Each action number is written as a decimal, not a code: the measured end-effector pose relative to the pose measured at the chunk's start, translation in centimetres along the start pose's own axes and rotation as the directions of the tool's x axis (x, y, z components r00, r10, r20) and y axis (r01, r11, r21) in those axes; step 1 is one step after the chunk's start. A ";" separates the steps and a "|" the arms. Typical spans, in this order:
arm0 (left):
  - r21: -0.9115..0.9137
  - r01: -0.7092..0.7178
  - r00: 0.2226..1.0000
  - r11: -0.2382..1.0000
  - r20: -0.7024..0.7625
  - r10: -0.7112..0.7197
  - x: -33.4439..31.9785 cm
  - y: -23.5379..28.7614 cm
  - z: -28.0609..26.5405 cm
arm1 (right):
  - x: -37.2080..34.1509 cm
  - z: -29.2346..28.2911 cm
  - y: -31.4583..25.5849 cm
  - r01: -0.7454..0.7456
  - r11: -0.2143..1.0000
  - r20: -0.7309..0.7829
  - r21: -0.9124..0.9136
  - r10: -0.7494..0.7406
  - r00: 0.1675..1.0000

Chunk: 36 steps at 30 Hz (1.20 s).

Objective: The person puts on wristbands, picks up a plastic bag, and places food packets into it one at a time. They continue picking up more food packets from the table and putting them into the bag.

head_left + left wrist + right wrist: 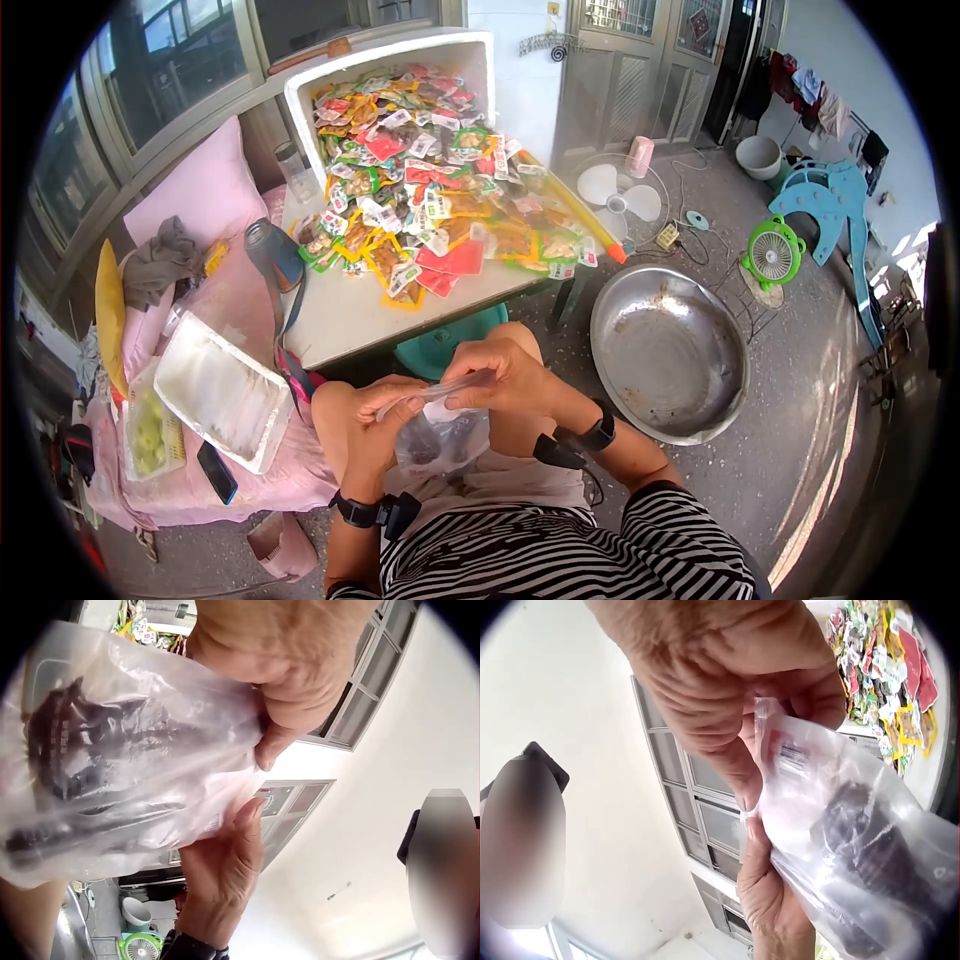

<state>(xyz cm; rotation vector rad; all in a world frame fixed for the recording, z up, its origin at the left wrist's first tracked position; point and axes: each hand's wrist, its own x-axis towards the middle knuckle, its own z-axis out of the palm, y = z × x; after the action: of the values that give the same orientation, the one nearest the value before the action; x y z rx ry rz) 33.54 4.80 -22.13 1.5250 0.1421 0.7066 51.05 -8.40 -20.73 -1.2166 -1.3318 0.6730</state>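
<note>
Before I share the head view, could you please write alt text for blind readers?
A left hand and a right hand pinch the edge of a clear plastic bag. Beyond, colourful packets spill from a white box onto a table; a metal basin sits at right.

The floor (790, 380) is grey and speckled; bright strips of sunlight (838, 450) cross its right side. A white table (340, 320) stands below a row of framed windows (170, 75) on the left. Beside the table is a bed or couch, type unclear, with a pink cover (270, 495), a pink cushion (190, 185) and a yellow cushion (110, 315). A white wall section (515, 95) separates the windows from panelled grey doors (625, 100). A pale wall (835, 75) closes the right side.
</note>
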 end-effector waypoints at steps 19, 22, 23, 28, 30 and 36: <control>-0.023 0.234 0.943 0.972 -0.238 -0.233 0.9 -7.6 -5.5 | -17.5 -17.7 0.7 -0.614 0.127 -0.600 -0.779 -0.434 0.672; -0.021 0.252 0.931 0.967 -0.268 -0.248 0.6 -8.7 -6.8 | -21.7 -20.4 6.4 -0.738 -0.120 -0.677 -0.664 -0.322 0.662; -0.011 0.246 0.931 0.969 -0.274 -0.240 0.5 -9.1 -7.2 | -23.2 -21.0 9.2 -0.767 -0.079 -0.710 -0.637 -0.329 0.623; 0.001 0.264 0.911 0.965 -0.330 -0.249 0.1 -10.1 -9.6 | -18.4 -18.1 13.2 -0.728 0.194 -0.754 -0.657 -0.168 0.635; 0.019 0.259 0.906 0.966 -0.352 -0.236 0.3 -10.0 -10.3 | -13.2 -16.6 13.7 -0.559 0.436 -0.683 -0.705 -0.204 0.702; -0.017 0.244 0.888 0.970 -0.397 -0.230 0.3 -10.0 -11.4 | 4.2 -7.4 8.9 -0.185 0.888 -0.508 -0.422 -0.062 0.859</control>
<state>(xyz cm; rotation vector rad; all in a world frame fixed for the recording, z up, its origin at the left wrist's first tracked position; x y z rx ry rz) 31.36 15.81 -32.35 1.3485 0.6408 0.8113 61.20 -3.90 -26.10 -1.6866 -1.0184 0.0408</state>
